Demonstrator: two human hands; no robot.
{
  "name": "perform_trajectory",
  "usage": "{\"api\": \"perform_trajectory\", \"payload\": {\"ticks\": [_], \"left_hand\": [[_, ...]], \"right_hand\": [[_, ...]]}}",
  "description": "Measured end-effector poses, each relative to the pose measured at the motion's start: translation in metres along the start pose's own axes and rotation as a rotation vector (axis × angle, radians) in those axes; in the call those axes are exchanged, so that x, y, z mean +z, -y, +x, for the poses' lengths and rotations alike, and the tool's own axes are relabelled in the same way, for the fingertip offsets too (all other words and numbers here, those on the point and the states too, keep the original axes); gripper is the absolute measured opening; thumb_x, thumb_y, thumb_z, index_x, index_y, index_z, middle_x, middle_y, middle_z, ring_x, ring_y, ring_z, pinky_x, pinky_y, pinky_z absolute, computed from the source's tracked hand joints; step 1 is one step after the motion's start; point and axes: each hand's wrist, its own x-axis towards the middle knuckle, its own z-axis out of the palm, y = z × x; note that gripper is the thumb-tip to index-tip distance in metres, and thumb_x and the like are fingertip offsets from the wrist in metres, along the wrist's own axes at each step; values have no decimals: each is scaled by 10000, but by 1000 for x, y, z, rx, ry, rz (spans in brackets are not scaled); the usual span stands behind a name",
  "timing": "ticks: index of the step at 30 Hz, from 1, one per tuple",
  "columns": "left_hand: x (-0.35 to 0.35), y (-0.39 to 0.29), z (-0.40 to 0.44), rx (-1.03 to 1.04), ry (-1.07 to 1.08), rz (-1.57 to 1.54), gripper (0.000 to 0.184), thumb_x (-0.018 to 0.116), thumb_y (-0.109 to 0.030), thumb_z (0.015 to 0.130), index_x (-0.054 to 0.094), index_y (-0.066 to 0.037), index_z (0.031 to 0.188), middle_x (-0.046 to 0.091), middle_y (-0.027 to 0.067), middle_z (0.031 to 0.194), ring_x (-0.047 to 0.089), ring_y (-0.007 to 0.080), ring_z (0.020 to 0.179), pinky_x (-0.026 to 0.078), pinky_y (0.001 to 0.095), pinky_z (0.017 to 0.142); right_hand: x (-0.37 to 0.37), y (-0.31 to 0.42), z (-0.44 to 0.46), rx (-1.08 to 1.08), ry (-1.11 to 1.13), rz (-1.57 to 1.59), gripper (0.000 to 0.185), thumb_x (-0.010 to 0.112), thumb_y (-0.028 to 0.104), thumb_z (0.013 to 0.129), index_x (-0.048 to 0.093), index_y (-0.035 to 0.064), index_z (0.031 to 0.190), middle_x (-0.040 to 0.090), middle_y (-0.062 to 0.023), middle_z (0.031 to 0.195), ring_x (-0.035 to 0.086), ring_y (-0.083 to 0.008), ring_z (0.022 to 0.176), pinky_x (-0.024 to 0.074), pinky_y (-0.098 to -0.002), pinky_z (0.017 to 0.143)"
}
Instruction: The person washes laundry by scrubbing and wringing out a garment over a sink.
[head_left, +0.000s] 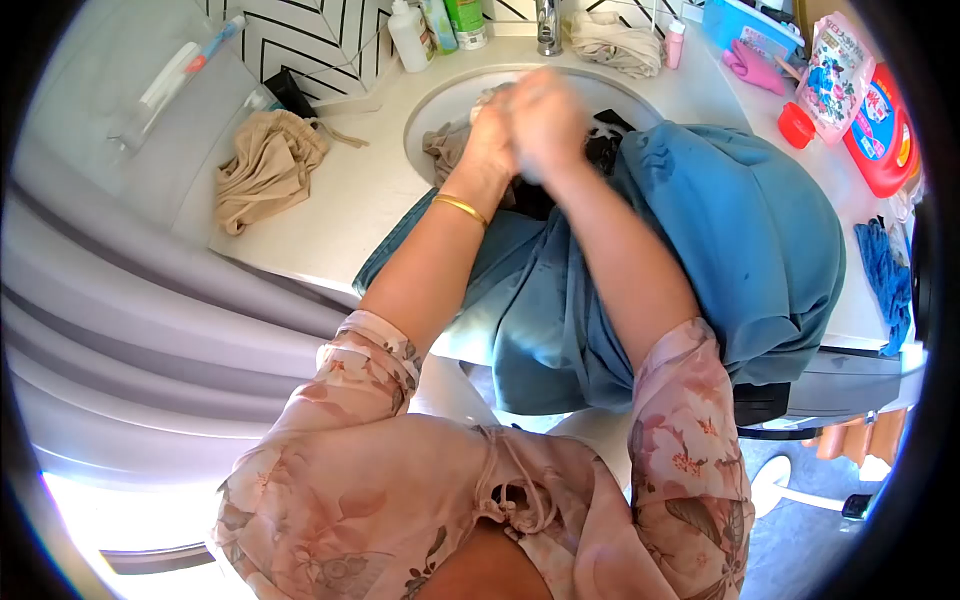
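Observation:
Over the sink (418, 125), my left hand (490, 140) and my right hand (548, 120) press against each other. Both look closed; motion blurs the right one, and a small pale bit shows at the left fingers, too unclear to name. A gold bangle (461, 208) circles my left wrist. Under my hands lie a beige-grey cloth (443, 148) and dark fabric (604, 145) in the basin. A large teal cloth (740, 220) spills from the basin over the counter's front edge, beneath my forearms.
A beige drawstring garment (268, 168) lies on the counter (350, 190) at left. Behind the sink stand a faucet (548, 28), a white pump bottle (410, 36) and a cream cloth (615, 46). At right are a red detergent bottle (882, 135), a refill pouch (836, 75) and a blue cloth (882, 275).

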Motion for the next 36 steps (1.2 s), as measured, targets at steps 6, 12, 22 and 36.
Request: {"api": "perform_trajectory", "payload": {"ticks": [6,12,22,36], "left_hand": [[-24,-24,-2,-448,-16,-2337,281,456,-252,805,531,-51,986,591,102,895,557,240,854,420,404,819],[-13,-21,-17,-163,-152,-2176,252,434,-243,811,553,-58,935,585,86,918,537,225,894,396,407,847],[52,12,16,463,-147,-2640,260,439,-267,825,535,-53,937,582,98,931,559,230,844,427,355,816],[-1,-9,-9,-67,-50,-2449,278,390,-277,857,503,-64,996,558,100,920,542,228,852,447,364,764]], "right_hand": [[2,-21,5,210,-138,64,302,483,325,813,532,27,815,525,-182,816,506,-329,796,397,-396,723],[22,-25,0,-51,-38,120,156,519,206,741,551,53,755,562,-163,709,546,-327,715,428,-416,636],[9,-20,11,16,-76,43,207,518,275,799,582,81,832,568,-180,833,553,-313,787,436,-356,702],[2,19,-18,-306,62,-7,251,516,266,749,547,19,775,535,-220,810,513,-372,816,426,-433,664]]}}
